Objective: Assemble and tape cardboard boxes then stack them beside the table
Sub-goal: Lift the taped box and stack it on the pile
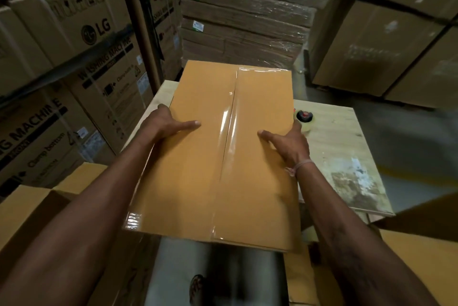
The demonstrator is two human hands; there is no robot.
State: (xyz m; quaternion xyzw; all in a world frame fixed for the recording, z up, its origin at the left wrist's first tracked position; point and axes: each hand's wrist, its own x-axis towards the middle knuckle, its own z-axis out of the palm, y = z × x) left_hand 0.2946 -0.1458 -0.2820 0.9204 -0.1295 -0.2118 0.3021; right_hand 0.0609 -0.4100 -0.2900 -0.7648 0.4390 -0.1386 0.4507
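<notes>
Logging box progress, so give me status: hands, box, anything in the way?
Left hand and right hand grip the box by its sides. Centre seam taped. Tape dispenser sits beside it on the table, clear.

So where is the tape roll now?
In the head view the tape roll lies on the table, right of the box, just beyond the right hand.

Box point(218, 147) hides most of the tape roll point(305, 118); foot point(197, 288) blurred
</notes>
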